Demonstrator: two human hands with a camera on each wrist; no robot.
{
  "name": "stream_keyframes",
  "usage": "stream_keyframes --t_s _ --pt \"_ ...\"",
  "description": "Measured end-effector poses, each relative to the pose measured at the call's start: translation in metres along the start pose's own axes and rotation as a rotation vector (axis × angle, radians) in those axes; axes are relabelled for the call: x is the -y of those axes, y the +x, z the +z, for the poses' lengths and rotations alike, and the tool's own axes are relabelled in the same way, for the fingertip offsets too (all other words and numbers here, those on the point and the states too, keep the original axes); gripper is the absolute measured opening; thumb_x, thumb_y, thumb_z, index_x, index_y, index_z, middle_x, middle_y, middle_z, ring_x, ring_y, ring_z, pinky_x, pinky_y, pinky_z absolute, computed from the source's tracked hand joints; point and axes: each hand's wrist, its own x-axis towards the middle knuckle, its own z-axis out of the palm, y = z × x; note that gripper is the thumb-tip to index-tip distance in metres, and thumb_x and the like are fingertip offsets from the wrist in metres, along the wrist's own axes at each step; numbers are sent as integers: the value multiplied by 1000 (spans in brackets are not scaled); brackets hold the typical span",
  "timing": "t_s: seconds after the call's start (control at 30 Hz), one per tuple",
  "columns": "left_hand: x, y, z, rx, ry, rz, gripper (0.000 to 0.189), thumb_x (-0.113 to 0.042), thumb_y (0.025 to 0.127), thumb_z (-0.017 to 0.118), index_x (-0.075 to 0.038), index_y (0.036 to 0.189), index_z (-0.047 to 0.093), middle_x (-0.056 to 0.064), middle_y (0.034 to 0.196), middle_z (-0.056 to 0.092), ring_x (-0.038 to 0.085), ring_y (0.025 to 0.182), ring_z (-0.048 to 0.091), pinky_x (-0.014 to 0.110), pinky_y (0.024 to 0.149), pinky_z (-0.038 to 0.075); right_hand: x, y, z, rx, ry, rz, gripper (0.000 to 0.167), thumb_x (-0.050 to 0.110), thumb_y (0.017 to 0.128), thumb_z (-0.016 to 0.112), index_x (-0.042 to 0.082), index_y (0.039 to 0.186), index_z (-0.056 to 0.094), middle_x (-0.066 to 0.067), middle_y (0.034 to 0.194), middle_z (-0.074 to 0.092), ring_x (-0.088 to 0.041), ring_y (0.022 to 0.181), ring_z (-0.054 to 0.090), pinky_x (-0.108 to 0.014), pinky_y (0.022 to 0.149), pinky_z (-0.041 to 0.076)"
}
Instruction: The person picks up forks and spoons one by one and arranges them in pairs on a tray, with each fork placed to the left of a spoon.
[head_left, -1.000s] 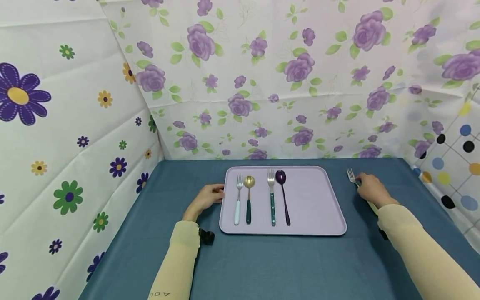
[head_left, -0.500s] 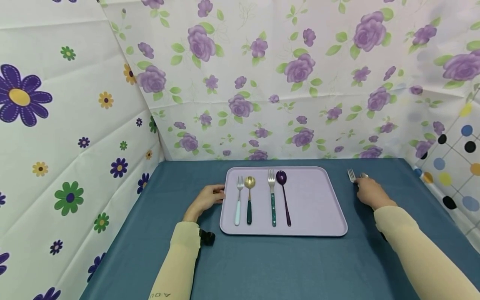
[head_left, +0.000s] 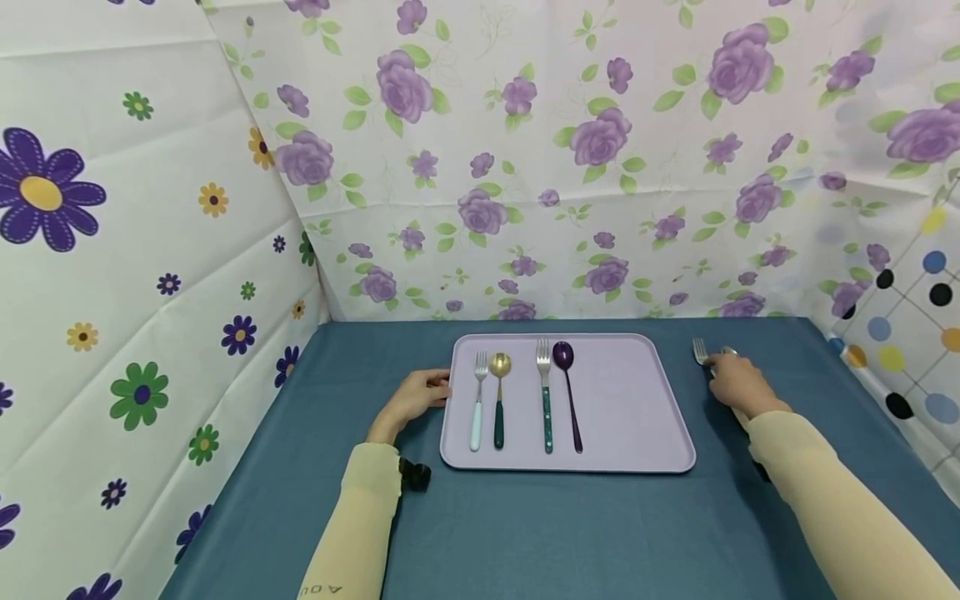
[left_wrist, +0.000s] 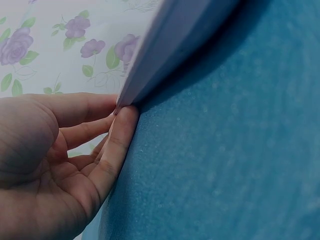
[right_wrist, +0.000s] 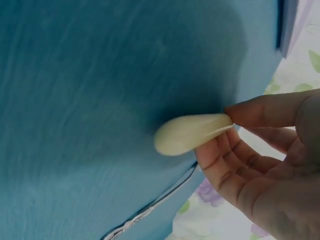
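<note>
In the head view my left hand (head_left: 414,400) is at the left edge of a pale lilac tray (head_left: 630,417). The left wrist view shows its thumb and fingertips pinching the tray's rim (left_wrist: 150,60). My right hand (head_left: 742,385), right of the tray, holds a fork (head_left: 700,350) with silver tines and a cream handle (right_wrist: 190,134). That handle sits between thumb and fingers, just off the blue cloth in the right wrist view. Beyond the right fingers shows the rounded silver end of another utensil (head_left: 729,351); its patterned thin handle (right_wrist: 150,210) lies on the cloth.
On the tray lie a fork with a pale mint handle (head_left: 476,417), a gold spoon (head_left: 499,364) with a green handle, a green-handled fork (head_left: 546,417) and a dark purple spoon (head_left: 563,355). Flowered sheets (head_left: 480,167) wall the blue-covered table (head_left: 555,533).
My right hand has shifted slightly left with the fork, and the silver end behind its fingers has come into view. My left hand stays at the tray's edge.
</note>
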Motion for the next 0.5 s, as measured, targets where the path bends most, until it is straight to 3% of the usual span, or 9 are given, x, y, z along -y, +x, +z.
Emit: stream_keyframes --t_s 0.13,0.27,0.4,0.5 --pt "-1 0 0 -4 3 1 47 -6 104 63 4 148 54 19 118 66 30 111 67 38 93 59 3 1 -1 3 65 14 52 -3 93 41 -17 143 49 -52 150 21 -69 125 39 -60 81 46" --pt "-1 0 0 0 1 -1 47 -6 104 62 4 149 53 20 121 66 31 112 67 38 93 59 5 1 -2 -8 72 17 52 -3 92 42 -16 141 51 -52 149 23 -70 127 36 -62 84 46" --pt "-1 0 0 -1 -4 -4 47 -6 104 63 4 149 54 20 119 66 31 111 67 38 92 59 11 0 -5 15 100 9 54 -4 90 41 -15 142 51 -51 146 29 -57 105 51 -52 73 47" --pt "0 1 0 0 -4 -4 47 -6 104 63 4 149 54 19 117 66 29 110 67 37 92 59 16 0 -7 36 131 4 57 -4 89 40 -14 144 49 -50 145 32 -42 90 51 -41 63 45"
